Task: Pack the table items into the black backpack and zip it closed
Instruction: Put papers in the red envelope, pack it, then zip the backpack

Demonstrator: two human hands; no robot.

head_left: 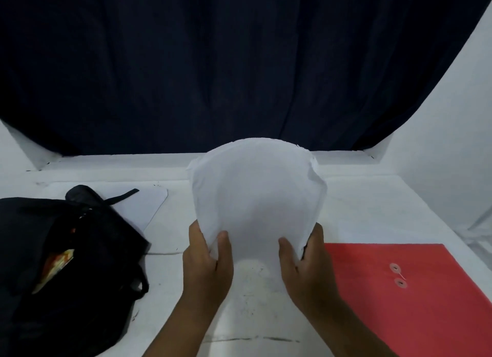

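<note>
View: I looked down from the head cam at a white table [359,213], dark curtain [213,63] behind.
Held item: a folded white cloth [255,194], raised upright above mid-table, bottom edge in both hands, top bulging away from me.
L hand: left hand [206,260] pinched the cloth's lower-left corner, thumb in front, fingers behind.
R hand: right hand [306,260] pinched the lower-right corner the same way; neither hand was spread.
Bag: black backpack [66,271] lay at my left, well apart from the cloth, mouth gaping, a colourful packet [54,268] showing inside.
Still out: red string-tie envelope [412,298] flat at my right, near the R wrist.
Also there: a white mat or board [138,207], partly under the bag; couldn't tell which.
Step, my read: carrying the cloth to the bag.
Doing it well, my guess: keep both pinches firm so the fold doesn't fall open, swing left, feed the bottom edge in first beside the packet, w/o snagging the loose strap [122,195].
</note>
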